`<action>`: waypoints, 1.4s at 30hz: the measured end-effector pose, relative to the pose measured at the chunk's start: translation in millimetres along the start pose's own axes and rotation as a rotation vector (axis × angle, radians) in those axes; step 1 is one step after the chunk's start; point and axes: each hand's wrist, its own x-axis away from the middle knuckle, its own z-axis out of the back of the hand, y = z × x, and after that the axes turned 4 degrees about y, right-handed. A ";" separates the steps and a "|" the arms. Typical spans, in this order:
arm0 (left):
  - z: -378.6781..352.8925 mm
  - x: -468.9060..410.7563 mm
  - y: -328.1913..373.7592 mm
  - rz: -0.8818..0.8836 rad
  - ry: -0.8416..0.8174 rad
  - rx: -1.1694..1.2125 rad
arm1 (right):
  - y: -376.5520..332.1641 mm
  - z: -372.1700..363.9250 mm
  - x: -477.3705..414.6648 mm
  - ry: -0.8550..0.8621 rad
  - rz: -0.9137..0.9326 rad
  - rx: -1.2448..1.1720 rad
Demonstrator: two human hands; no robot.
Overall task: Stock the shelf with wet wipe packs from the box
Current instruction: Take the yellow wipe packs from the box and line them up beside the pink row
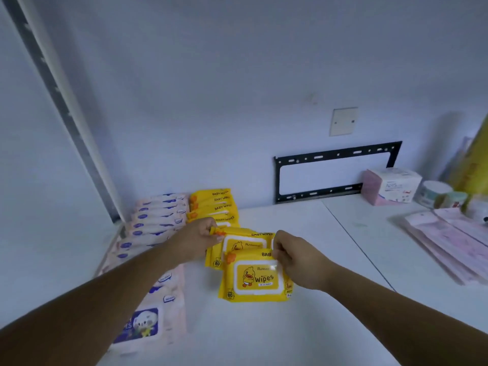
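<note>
White shelf board [277,336] under a pale blue-white wall carries the stock: a row of pale pink soft wipe packs with blue labels [155,223] runs along the left edge, and a row of bright yellow plastic baby-wipe packs with a duck print [216,207] stands on edge just right of it, reaching back to the wall. At the near end of that yellow row, the left hand [196,241] pinches the top corner of the rear yellow pack [245,243], while the right hand [298,260] grips the upper right edge of the front yellow pack with the white lid frame [254,278]; both sets of fingers are closed on their packs. The two packs overlap and lean, neither yet snug against the row. The box is out of view. Since each pack is held only by a thin, slick seam, it could slip or topple forward on release. Pushing them back unevenly might skew the yellow row or nudge the pink packs beside it.
</note>
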 end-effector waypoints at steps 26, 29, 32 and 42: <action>62.2 -55.4 -30.2 -0.093 0.127 -0.917 | 3.2 -87.8 -120.6 0.002 0.024 -0.125; 67.3 -56.7 -29.1 -0.137 0.177 -1.110 | 2.7 -90.5 -121.4 0.006 0.024 -0.097; 66.0 -54.1 -27.6 -0.145 0.189 -1.223 | 4.0 -92.7 -121.7 0.025 -0.046 -0.137; 58.3 -46.0 -24.4 -0.119 0.147 -1.497 | 15.1 -74.4 -99.7 -0.103 -0.264 -0.281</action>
